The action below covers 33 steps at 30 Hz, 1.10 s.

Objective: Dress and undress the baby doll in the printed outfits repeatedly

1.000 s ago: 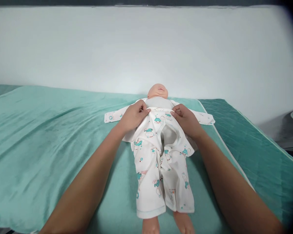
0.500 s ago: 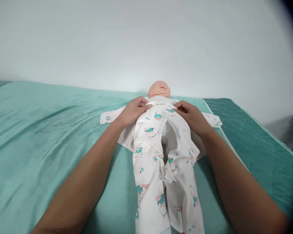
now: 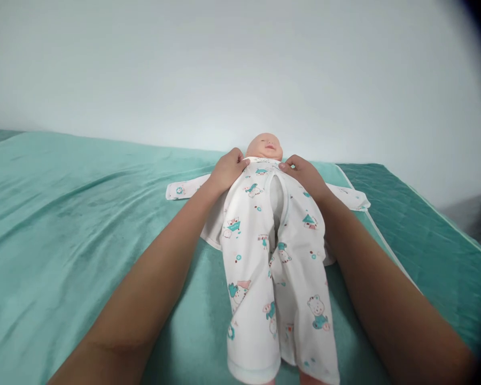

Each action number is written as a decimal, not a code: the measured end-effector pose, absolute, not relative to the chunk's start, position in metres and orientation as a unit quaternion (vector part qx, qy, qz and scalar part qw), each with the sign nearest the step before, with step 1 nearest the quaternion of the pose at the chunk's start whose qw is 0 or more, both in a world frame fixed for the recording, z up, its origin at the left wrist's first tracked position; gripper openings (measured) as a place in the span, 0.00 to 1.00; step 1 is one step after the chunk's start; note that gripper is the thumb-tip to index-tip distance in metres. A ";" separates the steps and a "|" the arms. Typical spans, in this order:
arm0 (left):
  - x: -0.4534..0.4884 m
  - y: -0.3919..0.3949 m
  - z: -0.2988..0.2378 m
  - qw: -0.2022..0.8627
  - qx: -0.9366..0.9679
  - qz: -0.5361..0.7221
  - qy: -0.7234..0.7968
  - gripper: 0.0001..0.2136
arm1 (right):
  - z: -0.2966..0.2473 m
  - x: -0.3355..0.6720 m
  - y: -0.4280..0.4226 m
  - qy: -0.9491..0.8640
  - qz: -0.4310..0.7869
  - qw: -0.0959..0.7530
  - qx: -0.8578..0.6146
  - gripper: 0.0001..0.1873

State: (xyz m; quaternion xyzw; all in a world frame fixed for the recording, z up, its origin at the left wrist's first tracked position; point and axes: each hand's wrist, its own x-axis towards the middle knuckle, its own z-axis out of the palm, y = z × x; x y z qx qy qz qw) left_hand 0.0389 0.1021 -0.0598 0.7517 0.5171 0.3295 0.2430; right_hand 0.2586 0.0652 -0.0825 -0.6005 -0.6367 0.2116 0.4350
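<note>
A baby doll [image 3: 264,145] lies on its back on a teal bed cover [image 3: 84,214], head toward the wall. White printed baby trousers [image 3: 272,256] cover it from the neck down to the feet. My left hand [image 3: 227,171] pinches the trousers' waistband at the doll's left shoulder side. My right hand [image 3: 304,175] pinches the waistband on the other side. Both hands sit just below the doll's chin. A white printed top [image 3: 184,190] lies spread under the doll, its sleeves stretched out to each side.
A pale wall [image 3: 240,69] rises right behind the bed. A darker quilted teal cover [image 3: 417,224] lies on the bed's right part, its edge falling off at the far right. The doll's feet are hidden at the bottom edge.
Both hands have drawn the trousers' waistband up from the doll's belly to just under its chin. The grey chest that showed before is now covered. The view has shifted slightly closer.
</note>
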 end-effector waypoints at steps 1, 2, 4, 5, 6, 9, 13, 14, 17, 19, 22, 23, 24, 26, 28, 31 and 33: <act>0.040 0.105 -0.060 0.240 0.750 0.325 0.524 0.07 | -0.082 0.259 0.068 -0.633 0.211 0.436 -0.603 0.17; 0.042 0.107 -0.061 0.238 0.747 0.323 0.530 0.07 | -0.082 0.258 0.069 -0.627 0.214 0.438 -0.608 0.17; 0.044 0.107 -0.064 0.235 0.735 0.331 0.543 0.07 | -0.083 0.256 0.066 -0.601 0.222 0.449 -0.623 0.15; 0.044 0.105 -0.066 0.230 0.728 0.344 0.546 0.06 | -0.084 0.254 0.063 -0.584 0.230 0.462 -0.627 0.14; 0.044 0.103 -0.069 0.222 0.725 0.363 0.542 0.04 | -0.085 0.253 0.059 -0.569 0.244 0.480 -0.622 0.12; 0.041 0.095 -0.077 0.190 0.748 0.413 0.484 0.11 | -0.088 0.247 0.042 -0.551 0.293 0.542 -0.563 0.09; 0.031 0.082 -0.083 0.184 0.795 0.381 0.435 0.15 | -0.090 0.244 0.020 -0.544 0.309 0.576 -0.526 0.14; 0.028 0.077 -0.084 0.185 0.798 0.370 0.437 0.15 | -0.090 0.243 0.016 -0.540 0.307 0.580 -0.527 0.15; 0.020 0.059 -0.088 0.183 0.796 0.364 0.447 0.15 | -0.093 0.243 0.003 -0.534 0.297 0.592 -0.525 0.16; 0.015 0.046 -0.093 0.191 0.780 0.378 0.461 0.15 | -0.096 0.244 -0.005 -0.533 0.285 0.597 -0.528 0.15; 0.009 0.030 -0.098 0.206 0.730 0.406 0.509 0.13 | -0.103 0.246 -0.018 -0.508 0.272 0.598 -0.557 0.15; 0.008 0.027 -0.099 0.206 0.716 0.410 0.526 0.12 | -0.106 0.247 -0.021 -0.494 0.267 0.597 -0.573 0.14; 0.006 0.025 -0.098 0.200 0.710 0.407 0.539 0.11 | -0.108 0.248 -0.024 -0.481 0.260 0.593 -0.591 0.14; 0.003 0.021 -0.096 0.174 0.729 0.373 0.546 0.10 | -0.111 0.251 -0.029 -0.463 0.243 0.576 -0.628 0.13; 0.000 0.019 -0.092 0.152 0.765 0.320 0.537 0.09 | -0.112 0.254 -0.032 -0.465 0.227 0.544 -0.661 0.12; -0.002 0.014 -0.087 0.181 0.783 0.274 0.527 0.08 | -0.108 0.257 -0.036 -0.495 0.213 0.484 -0.690 0.10; -0.002 0.011 -0.085 0.251 0.772 0.271 0.517 0.08 | -0.104 0.258 -0.038 -0.519 0.226 0.463 -0.682 0.10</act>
